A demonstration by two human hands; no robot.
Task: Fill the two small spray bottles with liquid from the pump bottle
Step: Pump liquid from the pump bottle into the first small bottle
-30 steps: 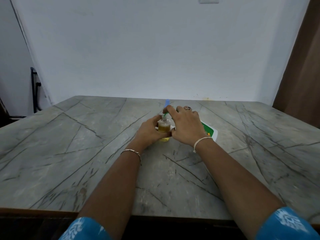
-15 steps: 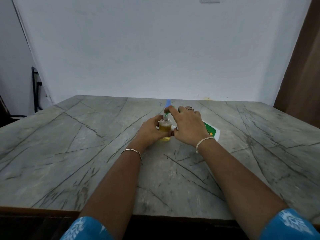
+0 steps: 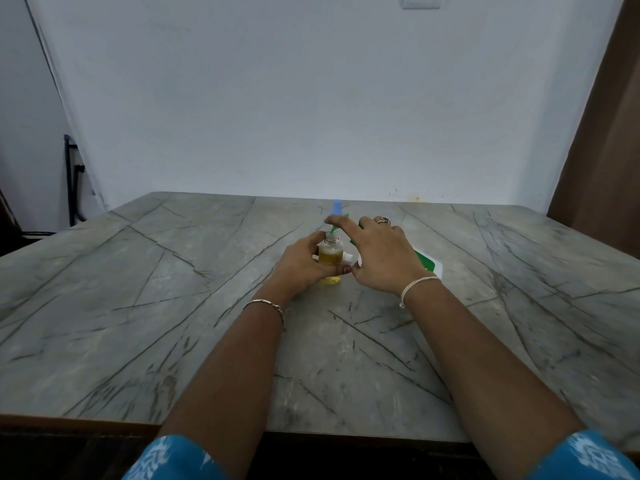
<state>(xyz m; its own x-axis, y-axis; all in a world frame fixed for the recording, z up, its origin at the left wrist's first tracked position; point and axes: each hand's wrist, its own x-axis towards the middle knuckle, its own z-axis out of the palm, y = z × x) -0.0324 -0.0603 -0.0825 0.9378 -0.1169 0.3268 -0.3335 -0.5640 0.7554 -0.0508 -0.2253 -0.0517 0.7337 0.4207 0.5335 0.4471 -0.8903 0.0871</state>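
Observation:
My left hand point(image 3: 301, 265) grips a small clear spray bottle point(image 3: 330, 252), uncapped, upright on the table and holding yellow liquid. My right hand point(image 3: 381, 258) wraps over the white pump bottle point(image 3: 431, 266) with a green label, which leans towards the small bottle and is mostly hidden. The right index finger lies stretched out on the green pump head point(image 3: 333, 230), whose spout points at the small bottle's mouth. A blue object point(image 3: 337, 206), too hidden to identify, stands just behind. A small white piece point(image 3: 348, 258) shows between my hands.
The grey marble table point(image 3: 173, 306) reaches a white wall at the back. Its front edge is near my elbows. A dark metal frame point(image 3: 71, 181) stands off the table's left side, and a brown curtain point(image 3: 609, 150) hangs at the right.

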